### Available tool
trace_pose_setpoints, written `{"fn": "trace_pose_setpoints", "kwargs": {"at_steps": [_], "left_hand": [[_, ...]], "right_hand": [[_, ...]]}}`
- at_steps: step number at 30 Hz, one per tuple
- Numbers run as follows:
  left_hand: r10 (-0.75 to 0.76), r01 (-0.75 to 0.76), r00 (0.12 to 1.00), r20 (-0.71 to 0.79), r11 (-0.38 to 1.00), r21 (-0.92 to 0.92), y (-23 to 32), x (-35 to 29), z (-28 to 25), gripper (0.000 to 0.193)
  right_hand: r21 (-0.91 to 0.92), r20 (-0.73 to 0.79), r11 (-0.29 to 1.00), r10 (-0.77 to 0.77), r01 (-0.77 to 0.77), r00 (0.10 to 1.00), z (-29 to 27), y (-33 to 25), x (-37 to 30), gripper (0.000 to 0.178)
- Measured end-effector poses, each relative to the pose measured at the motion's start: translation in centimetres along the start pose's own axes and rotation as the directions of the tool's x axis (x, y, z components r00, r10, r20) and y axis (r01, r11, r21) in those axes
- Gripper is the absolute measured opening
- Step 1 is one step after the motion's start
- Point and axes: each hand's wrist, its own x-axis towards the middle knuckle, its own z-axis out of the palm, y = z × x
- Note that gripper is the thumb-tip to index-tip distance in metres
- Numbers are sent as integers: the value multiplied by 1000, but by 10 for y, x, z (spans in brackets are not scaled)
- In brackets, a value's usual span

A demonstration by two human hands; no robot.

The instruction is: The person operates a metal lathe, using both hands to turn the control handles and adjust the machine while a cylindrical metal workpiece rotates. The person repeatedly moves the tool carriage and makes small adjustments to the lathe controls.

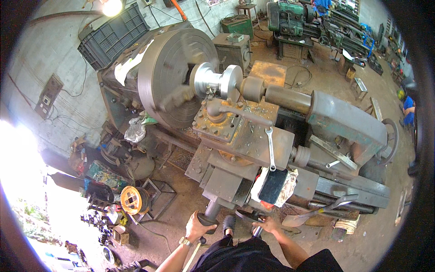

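Note:
My left hand (196,228), a watch at its wrist, is closed round the dark cross-slide handwheel (207,221) of a large lathe. My right hand (270,224) is closed at the rim of a second handwheel (245,216), fingers partly hidden. Beyond them the big chuck (156,75) is blurred as if turning. A shiny stepped metal workpiece (207,80) sits between the chuck and the tailstock centre (252,89). The tool post (217,129), with its clamping lever (244,114), stands close in front of the workpiece.
A combination wrench (271,147) lies on the slide near a dark phone (274,187) on a rag (290,183). Another wrench (339,160) rests by the tailstock (346,115). A yellow spool (132,200) stands at left on the floor. Green machines (290,20) stand behind; someone in blue (409,113) is far right.

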Motion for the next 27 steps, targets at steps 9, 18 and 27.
{"fn": "trace_pose_setpoints", "kwargs": {"at_steps": [9,18,27], "left_hand": [[21,-21,999,-44,1000,8,-3,0,3,123],[51,-50,997,-64,999,17,-5,1,6,121],[26,-26,1000,0,1000,-1,-4,2,3,128]], "right_hand": [[-32,-4,999,-38,38,999,3,21,10,78],[8,-26,993,-117,117,993,7,34,17,79],[125,-96,950,-275,286,957,8,32,11,67]]}}
